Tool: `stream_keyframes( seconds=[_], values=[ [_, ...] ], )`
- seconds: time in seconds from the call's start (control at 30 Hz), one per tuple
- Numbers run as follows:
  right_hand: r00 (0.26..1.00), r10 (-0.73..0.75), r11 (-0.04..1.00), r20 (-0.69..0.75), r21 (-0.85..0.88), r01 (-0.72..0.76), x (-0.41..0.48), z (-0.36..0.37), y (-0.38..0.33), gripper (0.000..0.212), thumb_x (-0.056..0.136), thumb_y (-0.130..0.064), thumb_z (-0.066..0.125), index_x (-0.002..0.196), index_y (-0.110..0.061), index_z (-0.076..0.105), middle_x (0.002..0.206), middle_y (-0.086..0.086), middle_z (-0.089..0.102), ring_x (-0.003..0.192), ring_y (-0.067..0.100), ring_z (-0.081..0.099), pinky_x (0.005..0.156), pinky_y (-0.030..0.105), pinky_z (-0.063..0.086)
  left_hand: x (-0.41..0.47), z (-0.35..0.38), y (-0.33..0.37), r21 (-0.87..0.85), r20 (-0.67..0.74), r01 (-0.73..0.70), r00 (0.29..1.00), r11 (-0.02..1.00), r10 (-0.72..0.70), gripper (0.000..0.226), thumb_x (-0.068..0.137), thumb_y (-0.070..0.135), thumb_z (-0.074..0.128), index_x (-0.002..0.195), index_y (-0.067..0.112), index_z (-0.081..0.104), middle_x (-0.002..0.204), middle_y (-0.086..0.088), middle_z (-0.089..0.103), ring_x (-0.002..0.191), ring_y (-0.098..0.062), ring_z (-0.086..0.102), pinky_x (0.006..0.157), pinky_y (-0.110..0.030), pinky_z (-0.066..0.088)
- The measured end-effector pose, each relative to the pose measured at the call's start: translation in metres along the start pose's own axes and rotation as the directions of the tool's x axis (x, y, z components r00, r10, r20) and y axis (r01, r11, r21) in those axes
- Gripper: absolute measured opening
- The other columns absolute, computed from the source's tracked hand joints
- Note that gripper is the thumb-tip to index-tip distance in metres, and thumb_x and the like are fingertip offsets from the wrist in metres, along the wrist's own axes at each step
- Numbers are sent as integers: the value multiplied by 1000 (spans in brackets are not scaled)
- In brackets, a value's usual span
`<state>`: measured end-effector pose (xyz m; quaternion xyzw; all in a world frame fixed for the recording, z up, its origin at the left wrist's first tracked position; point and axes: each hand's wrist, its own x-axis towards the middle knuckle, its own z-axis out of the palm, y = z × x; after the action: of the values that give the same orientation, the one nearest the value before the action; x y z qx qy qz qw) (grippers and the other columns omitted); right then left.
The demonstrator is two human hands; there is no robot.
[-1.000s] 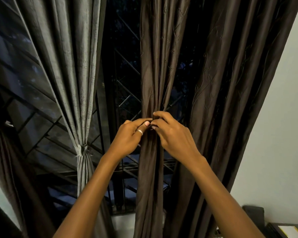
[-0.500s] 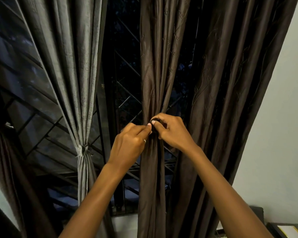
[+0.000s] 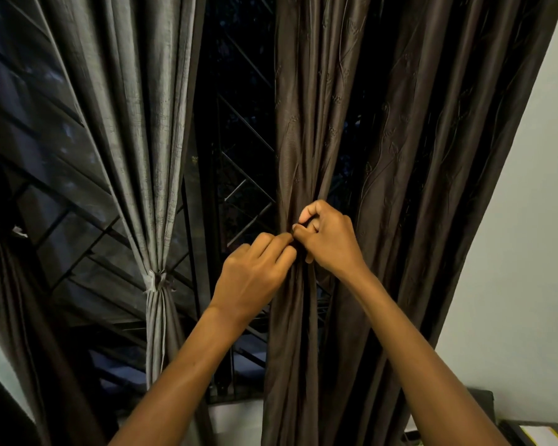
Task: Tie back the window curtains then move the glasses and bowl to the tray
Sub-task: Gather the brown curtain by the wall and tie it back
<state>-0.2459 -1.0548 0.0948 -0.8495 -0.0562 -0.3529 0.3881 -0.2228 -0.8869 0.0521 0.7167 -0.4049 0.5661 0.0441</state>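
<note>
A dark brown curtain [image 3: 303, 140] hangs in front of me, bunched into a narrow bundle at hand height. My left hand [image 3: 255, 275] pinches the bundle from the left with its fingertips. My right hand [image 3: 329, 239] is curled round the gathered folds from the right, fingers hooked into the fabric. The two hands touch at the gather; any tie there is hidden by the fingers. More of the brown curtain [image 3: 432, 188] hangs loose to the right. No glasses, bowl or tray are in view.
A grey curtain [image 3: 136, 140] to the left is tied at its waist [image 3: 157, 281]. Another dark curtain [image 3: 0, 252] is tied at the far left. Behind them are the dark window and metal grille [image 3: 239, 188]. A white wall [image 3: 529, 252] is right, dark objects [image 3: 529, 432] below.
My left hand has turned so its back faces me and dropped slightly. My right hand has curled tighter into the folds. The bundle stays gathered at the same height.
</note>
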Motion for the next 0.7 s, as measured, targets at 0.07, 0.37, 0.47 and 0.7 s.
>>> stream_keyframes(
  seconds=[0.07,0.37,0.47,0.7],
  values=[
    [999,16,1000,35,1,-16,2,-3,0,15,92,-11,67,90,-21,55,50,-1,62,40,15,63,48,23,52,1,-2,2,23,16,-11,1000,1000,11,14,102,8,57,92,12,66,115,-7,72,83,-18,65,52,-30,48],
    [985,56,996,165,65,-68,4,-2,2,4,103,-19,53,104,-23,51,55,-2,65,49,17,66,51,24,54,20,-10,5,-4,244,-95,965,996,93,16,102,6,46,94,12,58,97,-8,67,77,-18,56,45,-27,43],
    [976,100,988,194,100,-121,4,-3,5,5,105,-24,46,109,-26,48,63,-1,69,57,15,69,60,26,53,28,-13,-3,-75,399,-55,913,996,81,7,97,8,52,102,12,55,93,-5,64,82,-21,57,48,-30,39],
    [973,-66,998,219,-5,68,-19,2,14,30,89,-7,61,117,-20,58,104,-5,64,85,4,65,76,20,53,45,-8,-26,-270,548,170,836,948,6,11,95,19,53,102,16,45,84,-7,59,71,-27,55,58,-34,34]
  ],
)
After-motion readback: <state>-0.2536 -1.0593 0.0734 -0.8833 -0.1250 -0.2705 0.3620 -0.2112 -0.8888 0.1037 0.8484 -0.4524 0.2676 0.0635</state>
